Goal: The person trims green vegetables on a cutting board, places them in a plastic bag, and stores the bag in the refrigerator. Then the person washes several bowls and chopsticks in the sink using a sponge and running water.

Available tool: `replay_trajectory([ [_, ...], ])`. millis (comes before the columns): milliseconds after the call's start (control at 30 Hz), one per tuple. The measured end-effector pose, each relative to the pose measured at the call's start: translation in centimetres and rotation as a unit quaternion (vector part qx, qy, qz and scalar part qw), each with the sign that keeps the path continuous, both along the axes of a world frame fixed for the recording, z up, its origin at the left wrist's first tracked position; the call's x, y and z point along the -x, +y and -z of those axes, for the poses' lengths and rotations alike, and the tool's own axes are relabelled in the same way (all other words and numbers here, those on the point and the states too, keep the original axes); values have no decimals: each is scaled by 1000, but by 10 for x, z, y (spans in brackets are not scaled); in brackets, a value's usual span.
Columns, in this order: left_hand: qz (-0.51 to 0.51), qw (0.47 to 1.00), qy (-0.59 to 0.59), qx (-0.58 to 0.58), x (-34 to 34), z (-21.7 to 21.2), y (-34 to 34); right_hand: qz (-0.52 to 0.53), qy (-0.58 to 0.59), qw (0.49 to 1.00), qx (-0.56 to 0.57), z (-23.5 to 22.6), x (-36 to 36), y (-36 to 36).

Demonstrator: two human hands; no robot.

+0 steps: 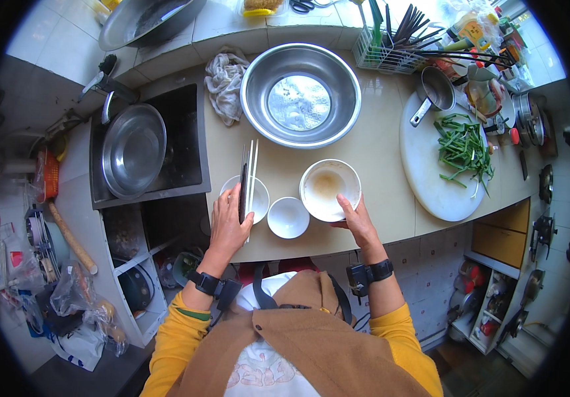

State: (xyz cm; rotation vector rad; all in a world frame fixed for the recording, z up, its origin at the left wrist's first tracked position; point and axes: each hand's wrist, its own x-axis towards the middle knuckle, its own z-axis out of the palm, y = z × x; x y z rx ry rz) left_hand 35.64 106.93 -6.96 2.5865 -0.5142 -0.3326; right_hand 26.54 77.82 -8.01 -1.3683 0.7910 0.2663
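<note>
While left hand (pixel 229 221) grips chopsticks (pixel 248 178) over small bowl (pixel 245 197), right hand (pixel 356 221) clasps used bowl (pixel 329 189) rim, steadying it near tabletop (pixel 378 152) front edge.

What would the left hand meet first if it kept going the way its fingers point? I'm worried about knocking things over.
The left hand holds chopsticks pointing away across the counter. Straight ahead lies the big steel basin, probably met first by the chopstick tips; depth is hard to judge.

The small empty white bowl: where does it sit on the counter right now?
In the head view, the small white bowl sits near the counter's front edge, between the left hand holding chopsticks and the larger used bowl gripped by the right hand.
</note>
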Motion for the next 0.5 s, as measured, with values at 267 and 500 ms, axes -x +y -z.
replay_trajectory([
  [267, -147, 978, 40, 141, -22, 8, 35, 63, -25, 995, -69, 4, 15, -3],
  [500, -354, 881, 120, 289, -50, 21, 104, 220, -80, 971, 47, 5, 50, -20],
])
